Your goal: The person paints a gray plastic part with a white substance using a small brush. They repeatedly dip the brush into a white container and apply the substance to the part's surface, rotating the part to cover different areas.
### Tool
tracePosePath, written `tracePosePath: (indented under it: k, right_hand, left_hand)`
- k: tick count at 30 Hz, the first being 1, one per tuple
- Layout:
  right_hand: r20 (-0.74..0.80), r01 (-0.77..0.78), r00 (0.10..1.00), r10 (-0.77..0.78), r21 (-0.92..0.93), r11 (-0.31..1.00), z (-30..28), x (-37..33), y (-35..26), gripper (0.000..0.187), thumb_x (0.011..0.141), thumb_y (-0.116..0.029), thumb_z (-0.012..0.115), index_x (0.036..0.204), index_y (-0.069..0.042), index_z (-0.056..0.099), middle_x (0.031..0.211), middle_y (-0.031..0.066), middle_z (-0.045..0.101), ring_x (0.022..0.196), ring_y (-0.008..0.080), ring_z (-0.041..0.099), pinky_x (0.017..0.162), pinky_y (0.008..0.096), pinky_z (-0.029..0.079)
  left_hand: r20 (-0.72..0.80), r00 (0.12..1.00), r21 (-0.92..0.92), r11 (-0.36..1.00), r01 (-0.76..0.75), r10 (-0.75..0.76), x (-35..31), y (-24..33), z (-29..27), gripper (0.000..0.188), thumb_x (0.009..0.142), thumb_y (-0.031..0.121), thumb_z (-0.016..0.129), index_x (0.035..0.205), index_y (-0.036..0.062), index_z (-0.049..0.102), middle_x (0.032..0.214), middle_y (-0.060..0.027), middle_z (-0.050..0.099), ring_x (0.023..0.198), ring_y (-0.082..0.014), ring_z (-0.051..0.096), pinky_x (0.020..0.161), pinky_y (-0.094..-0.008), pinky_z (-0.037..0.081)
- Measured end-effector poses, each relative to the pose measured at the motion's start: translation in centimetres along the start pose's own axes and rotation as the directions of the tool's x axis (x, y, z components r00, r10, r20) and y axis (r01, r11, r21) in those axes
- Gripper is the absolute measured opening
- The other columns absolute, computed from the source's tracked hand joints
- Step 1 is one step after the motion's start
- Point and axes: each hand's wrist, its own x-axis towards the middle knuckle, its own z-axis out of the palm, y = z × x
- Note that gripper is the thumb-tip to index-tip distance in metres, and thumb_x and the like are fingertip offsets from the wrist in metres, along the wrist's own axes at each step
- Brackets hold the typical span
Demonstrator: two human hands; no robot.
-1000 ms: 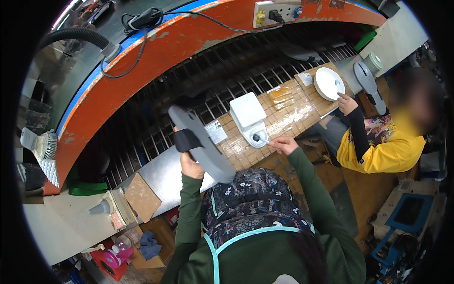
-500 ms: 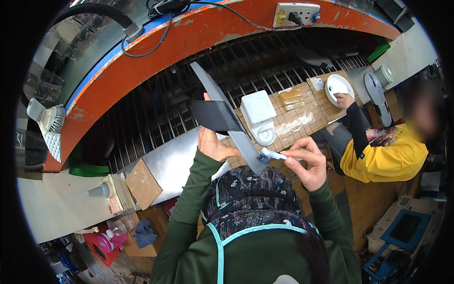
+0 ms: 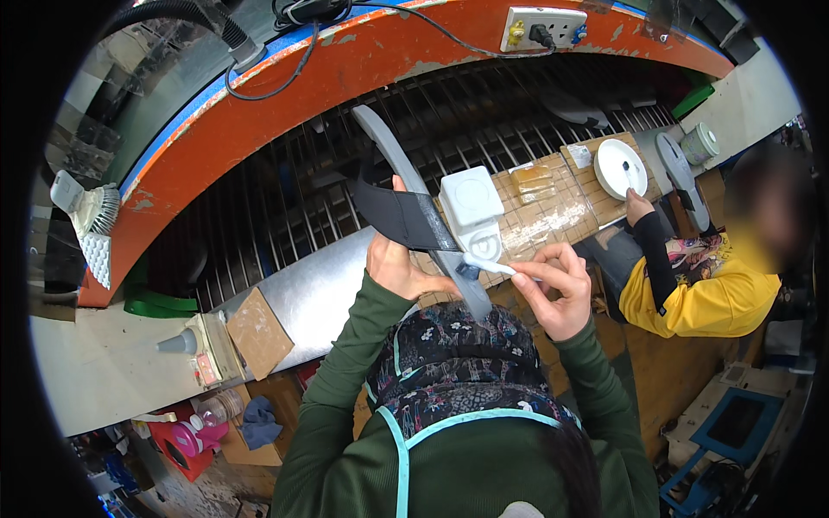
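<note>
My left hand [image 3: 397,268] is closed round a slide sandal [image 3: 390,142], which has a grey sole and a broad black strap [image 3: 401,217]. The sandal stands tilted on edge, its lower end close to my patterned apron [image 3: 449,350]. Between the thumb and fingers of my right hand [image 3: 557,289] is a small white-handled brush [image 3: 490,264]. Its dark bristles appear to touch the sole's edge near the lower end. Just beyond the sandal sits a white plastic container [image 3: 472,207] with a round recess.
A slatted conveyor [image 3: 285,211] runs behind a metal ledge [image 3: 324,289]. Cardboard [image 3: 553,211] lies right of the container. A co-worker in yellow [image 3: 717,289] reaches to a white bowl [image 3: 610,183]; another sandal [image 3: 682,177] stands beside it. A brown board [image 3: 259,332] lies left.
The sandal has turned slightly in my left hand, showing more of its edge. My right hand has brought the brush a little left and up along the sole. The co-worker's hand has shifted to the bowl's rim.
</note>
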Motion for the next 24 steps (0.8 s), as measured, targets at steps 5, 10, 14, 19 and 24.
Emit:
tracePosePath:
  k: [5, 10, 14, 19, 24]
  right_hand:
    - [-0.040, 0.091, 0.995, -0.096, -0.108, 0.990, 0.1, 0.7, -0.1, 0.019, 0.075, -0.015, 0.075, 0.094, -0.013, 0.075, 0.083, -0.0022, 0.056, 0.056, 0.0084, 0.044, 0.071, 0.0291, 0.026]
    - [-0.074, 0.178, 0.977, -0.200, -0.227, 0.957, 0.2, 1.2, 0.0, 0.023, 0.073, -0.014, 0.076, 0.095, -0.015, 0.074, 0.086, -0.0017, 0.057, 0.061, 0.0102, 0.046, 0.072, 0.0309, 0.026]
    - [-0.104, 0.221, 0.961, -0.258, -0.280, 0.934, 0.1, 1.4, -0.1, 0.024, 0.072, -0.014, 0.076, 0.096, -0.016, 0.074, 0.087, -0.0011, 0.058, 0.063, 0.0109, 0.047, 0.073, 0.0315, 0.027]
    - [-0.089, 0.234, 0.963, -0.253, -0.179, 0.956, -0.3, 2.4, 0.2, 0.024, 0.072, -0.015, 0.076, 0.096, -0.016, 0.074, 0.089, -0.0007, 0.058, 0.063, 0.0107, 0.049, 0.073, 0.0311, 0.028]
    - [0.004, 0.302, 0.952, -0.307, -0.191, 0.934, -1.3, 3.3, 0.5, 0.024, 0.072, -0.016, 0.076, 0.096, -0.018, 0.075, 0.089, -0.0015, 0.059, 0.062, 0.0099, 0.049, 0.073, 0.0309, 0.027]
  left_hand:
    - [-0.025, 0.997, 0.029, 0.997, -0.073, 0.073, 0.3, 0.1, 0.2, 0.142, 0.029, 0.060, 0.087, 0.138, -0.0114, 0.029, 0.148, -0.0304, 0.022, 0.115, -0.0405, 0.053, 0.096, -0.0409, 0.045]
    - [-0.002, 0.994, 0.061, 0.992, -0.109, 0.109, 0.4, 0.1, 0.2, 0.147, 0.027, 0.061, 0.086, 0.140, -0.0116, 0.025, 0.147, -0.0306, 0.025, 0.118, -0.0420, 0.052, 0.098, -0.0414, 0.044]
    - [0.021, 0.996, 0.021, 0.996, -0.085, 0.084, 0.5, 0.3, 0.3, 0.152, 0.025, 0.062, 0.085, 0.141, -0.0112, 0.021, 0.147, -0.0307, 0.026, 0.118, -0.0417, 0.052, 0.098, -0.0417, 0.044]
    - [0.035, 0.991, 0.009, 0.991, -0.133, 0.133, 1.1, 0.5, 0.1, 0.155, 0.023, 0.063, 0.085, 0.142, -0.0117, 0.019, 0.146, -0.0318, 0.027, 0.117, -0.0403, 0.053, 0.098, -0.0418, 0.044]
    - [0.030, 0.986, 0.011, 0.986, -0.164, 0.164, 1.7, 0.6, -0.2, 0.156, 0.023, 0.064, 0.084, 0.141, -0.0132, 0.019, 0.144, -0.0327, 0.028, 0.116, -0.0390, 0.054, 0.097, -0.0408, 0.045]
